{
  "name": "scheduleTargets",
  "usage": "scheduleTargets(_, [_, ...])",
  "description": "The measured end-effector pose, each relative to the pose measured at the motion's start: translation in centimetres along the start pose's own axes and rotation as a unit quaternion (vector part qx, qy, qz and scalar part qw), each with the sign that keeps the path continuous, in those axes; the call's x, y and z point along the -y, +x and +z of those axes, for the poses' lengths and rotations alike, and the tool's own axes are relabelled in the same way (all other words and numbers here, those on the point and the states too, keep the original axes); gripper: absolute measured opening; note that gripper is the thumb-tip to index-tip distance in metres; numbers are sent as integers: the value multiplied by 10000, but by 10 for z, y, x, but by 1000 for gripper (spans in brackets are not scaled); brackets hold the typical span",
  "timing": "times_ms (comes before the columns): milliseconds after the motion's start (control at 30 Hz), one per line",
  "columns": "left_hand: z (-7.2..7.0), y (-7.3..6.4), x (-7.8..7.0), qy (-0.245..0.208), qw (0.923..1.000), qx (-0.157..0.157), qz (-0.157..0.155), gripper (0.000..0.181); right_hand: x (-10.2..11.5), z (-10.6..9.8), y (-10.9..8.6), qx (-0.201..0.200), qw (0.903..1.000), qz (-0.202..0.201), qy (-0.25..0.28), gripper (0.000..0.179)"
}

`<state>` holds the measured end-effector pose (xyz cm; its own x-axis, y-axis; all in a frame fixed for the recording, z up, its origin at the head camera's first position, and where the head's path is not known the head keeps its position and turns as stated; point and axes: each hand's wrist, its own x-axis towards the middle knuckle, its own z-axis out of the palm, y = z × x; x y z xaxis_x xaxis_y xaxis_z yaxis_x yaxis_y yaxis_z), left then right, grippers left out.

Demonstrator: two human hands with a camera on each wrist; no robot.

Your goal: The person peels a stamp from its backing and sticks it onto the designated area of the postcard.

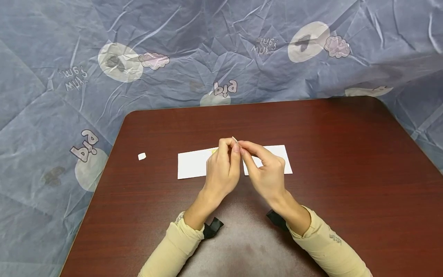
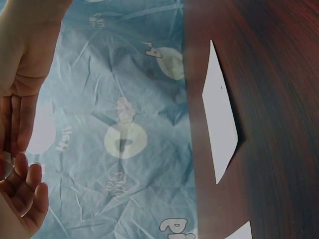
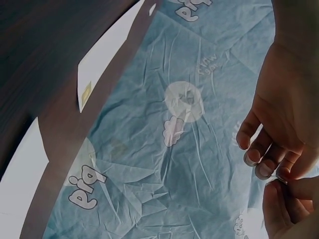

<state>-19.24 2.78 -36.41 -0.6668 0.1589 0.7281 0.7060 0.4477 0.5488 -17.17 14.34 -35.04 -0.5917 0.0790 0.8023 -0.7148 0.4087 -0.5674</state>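
Note:
Above the table, my left hand and right hand meet at the fingertips. Between them they pinch a small, thin white piece, its edge sticking up past the left fingers. Most of the piece is hidden, so its kind cannot be told. Behind the left hand lies a white paper strip with a yellowish patch near its inner end. A second white paper lies behind the right hand, partly covered by it.
A small white square lies on the brown table at the left. Beyond the table's far edge hangs a creased blue-grey printed cloth. Dark straps show at the wrists.

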Motion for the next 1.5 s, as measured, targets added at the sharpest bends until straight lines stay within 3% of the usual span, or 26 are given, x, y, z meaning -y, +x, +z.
scheduleTargets(133, [-1, 0, -1, 109, 9999, -60, -9, 27, -1, 1, 0, -62, 9995, -228, -203, 17])
scheduleTargets(333, [-1, 1, -1, 307, 9992, -232, 59, 14, -5, 1, -2, -76, 9925, -885, -835, 20])
scheduleTargets(433, [-1, 1, -1, 246, 9994, -230, 65, 11, -4, 1, -2, -37, 9900, -960, -1037, 22])
scheduleTargets(700, [-1, 1, 0, -186, 9995, 69, -241, 13, 0, -1, 0, 7, 9990, -139, -436, 18])
scheduleTargets(933, [-2, 1, 1, -480, 9981, 200, -331, 15, -2, 0, 1, 42, 9998, 122, 159, 19])
scheduleTargets(1267, [-4, 1, 0, -1152, 9921, 388, -295, 15, -3, 1, 1, 101, 9984, 233, 501, 21])
scheduleTargets(1500, [-5, 1, -2, -1415, 9884, 444, -330, 12, -1, -2, 1, 170, 9921, 702, 1022, 23])
